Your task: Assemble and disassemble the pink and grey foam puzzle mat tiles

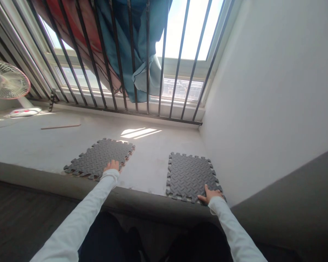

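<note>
A dark grey foam floor tile (98, 156) with puzzle-cut edges and a raised tread pattern lies on the white ledge at the left. My left hand (112, 166) is at its near right corner, fingers bent over the top and thumb by the edge, closed on it. A second grey foam floor tile (191, 174) lies apart from it to the right, close to the wall. Resting on that tile's near right corner is my right hand (213, 194), thumb and forefinger spread; its other fingers are partly hidden. Brownish bits show under the left tile's edge.
The white ledge (147, 174) drops off at its front edge above a dark floor. Black metal bars (133, 65) stand before a window with blue and red cloth. A fan (8, 82) and a thin stick (60, 127) are at the left. A white wall (268, 91) rises right.
</note>
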The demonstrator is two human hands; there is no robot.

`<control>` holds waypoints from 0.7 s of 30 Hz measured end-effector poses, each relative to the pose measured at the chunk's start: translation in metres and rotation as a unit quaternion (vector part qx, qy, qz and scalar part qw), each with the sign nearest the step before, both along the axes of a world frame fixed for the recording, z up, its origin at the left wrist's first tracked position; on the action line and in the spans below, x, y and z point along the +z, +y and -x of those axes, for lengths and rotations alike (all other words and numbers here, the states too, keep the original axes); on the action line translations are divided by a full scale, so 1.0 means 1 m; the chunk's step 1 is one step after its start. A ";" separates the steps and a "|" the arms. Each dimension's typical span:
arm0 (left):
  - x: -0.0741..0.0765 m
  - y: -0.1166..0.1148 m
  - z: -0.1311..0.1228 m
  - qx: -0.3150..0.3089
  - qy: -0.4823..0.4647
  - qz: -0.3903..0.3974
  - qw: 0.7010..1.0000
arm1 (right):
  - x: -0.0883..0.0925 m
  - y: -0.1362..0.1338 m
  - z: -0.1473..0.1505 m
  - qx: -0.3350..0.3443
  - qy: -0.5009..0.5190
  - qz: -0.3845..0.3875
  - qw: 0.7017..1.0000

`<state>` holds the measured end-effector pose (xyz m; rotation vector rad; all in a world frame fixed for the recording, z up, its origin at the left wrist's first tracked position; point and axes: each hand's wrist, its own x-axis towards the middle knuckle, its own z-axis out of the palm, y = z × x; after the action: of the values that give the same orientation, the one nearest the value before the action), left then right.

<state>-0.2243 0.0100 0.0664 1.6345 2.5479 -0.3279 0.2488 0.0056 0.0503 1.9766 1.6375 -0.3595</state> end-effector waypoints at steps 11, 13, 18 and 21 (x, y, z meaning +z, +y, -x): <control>-0.012 -0.040 0.028 0.024 0.032 0.049 0.998 | 0.011 -0.003 0.006 -0.002 0.005 0.010 1.000; -0.009 -0.040 0.034 -0.001 0.022 0.062 0.998 | 0.013 -0.003 0.007 -0.003 0.009 0.016 1.000; -0.009 -0.045 0.043 -0.052 0.017 0.065 0.996 | 0.011 -0.002 0.007 -0.012 0.009 0.012 1.000; -0.017 -0.049 0.044 -0.073 0.021 0.052 0.996 | 0.008 -0.002 0.006 -0.013 0.015 0.004 1.000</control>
<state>-0.2682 -0.0395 0.0491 1.7970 2.3990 -0.5040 0.2429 0.0033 0.0579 1.9983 1.6282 -0.4068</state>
